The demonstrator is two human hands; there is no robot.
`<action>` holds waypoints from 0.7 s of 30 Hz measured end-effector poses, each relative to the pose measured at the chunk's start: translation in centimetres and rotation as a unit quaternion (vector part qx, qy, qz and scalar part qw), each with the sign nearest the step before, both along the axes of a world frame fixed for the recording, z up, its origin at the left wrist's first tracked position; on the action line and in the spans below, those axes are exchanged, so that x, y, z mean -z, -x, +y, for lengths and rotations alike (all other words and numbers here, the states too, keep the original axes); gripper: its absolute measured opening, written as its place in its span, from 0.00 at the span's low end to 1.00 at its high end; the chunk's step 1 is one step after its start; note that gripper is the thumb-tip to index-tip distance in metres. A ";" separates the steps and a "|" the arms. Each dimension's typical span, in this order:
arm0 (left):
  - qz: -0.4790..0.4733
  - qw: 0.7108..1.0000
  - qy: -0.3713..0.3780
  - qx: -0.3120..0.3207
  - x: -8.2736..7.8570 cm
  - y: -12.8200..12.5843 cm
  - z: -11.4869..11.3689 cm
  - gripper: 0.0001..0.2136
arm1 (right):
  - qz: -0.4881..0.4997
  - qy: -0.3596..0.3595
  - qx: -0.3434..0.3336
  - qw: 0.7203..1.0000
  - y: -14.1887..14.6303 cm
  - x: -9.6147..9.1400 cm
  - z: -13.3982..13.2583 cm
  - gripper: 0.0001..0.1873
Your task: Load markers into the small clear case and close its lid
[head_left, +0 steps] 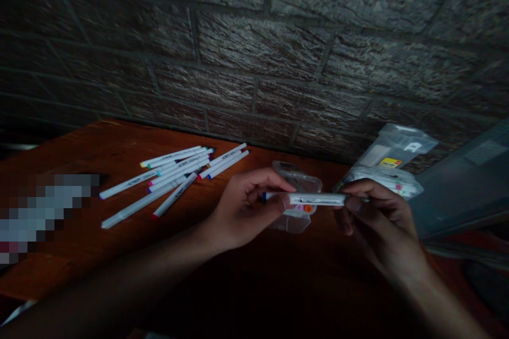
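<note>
A white marker point(318, 199) with a dark blue end lies level between my two hands. My left hand point(246, 209) pinches it near the blue end, thumb in front and fingers behind. My right hand point(382, 217) grips the other end between thumb and fingers, hiding that tip. Below and behind the marker stands a small clear plastic box point(298, 222), partly covered by my left hand, with pink and orange round pieces showing in it. Several white markers point(178, 167) with coloured ends lie in a loose pile left of my hands.
On the right, a clear plastic case point(393, 143) with a yellow label stands beside a clear bag point(384, 177) of markers. A stone-block wall point(246, 63) rises behind the wooden table point(75, 159). A grey panel point(469, 180) borders the right side. A blurred patch covers the left edge.
</note>
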State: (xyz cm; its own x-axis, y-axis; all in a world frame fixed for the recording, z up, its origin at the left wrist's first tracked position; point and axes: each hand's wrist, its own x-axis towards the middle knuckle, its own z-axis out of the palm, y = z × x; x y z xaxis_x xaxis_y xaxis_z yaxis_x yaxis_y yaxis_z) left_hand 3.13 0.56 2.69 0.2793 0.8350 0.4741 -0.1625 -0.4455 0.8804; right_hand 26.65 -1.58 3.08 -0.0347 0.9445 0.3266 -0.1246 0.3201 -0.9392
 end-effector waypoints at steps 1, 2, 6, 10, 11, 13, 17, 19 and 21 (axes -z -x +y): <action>-0.003 1.000 0.009 0.003 0.0 0.0 0.1 0.02 | -0.006 -0.008 0.000 1.000 -0.1 0.1 0.0 0.04; -0.004 1.000 0.017 0.005 0.1 0.1 0.1 0.02 | -0.015 -0.016 0.001 1.000 -0.2 0.2 -0.1 0.04; 0.007 1.000 0.022 0.014 0.3 0.3 0.3 0.05 | -0.063 -0.048 0.006 0.997 -0.7 0.8 -0.3 0.04; 0.022 0.999 0.031 0.023 0.3 0.3 0.4 0.06 | -0.090 -0.070 0.010 0.993 -0.9 1.0 -0.4 0.03; 0.021 0.999 0.041 0.028 0.4 0.3 0.4 0.07 | -0.092 -0.072 0.010 0.993 -0.9 0.9 -0.4 0.03; 0.012 0.997 0.064 0.039 0.4 0.3 0.5 0.07 | -0.093 -0.073 0.009 0.993 -0.8 0.9 -0.4 0.03; -0.014 0.996 0.079 0.050 0.4 0.4 0.5 0.05 | -0.079 -0.065 0.001 0.995 -0.7 0.9 -0.3 0.03; -0.011 0.997 0.062 0.046 0.3 0.4 0.4 0.03 | -0.064 -0.054 -0.003 0.996 -0.7 0.9 -0.2 0.04; -0.008 0.998 0.043 0.041 0.2 0.4 0.3 0.01 | -0.044 -0.039 -0.006 0.998 -0.5 0.8 -0.2 0.03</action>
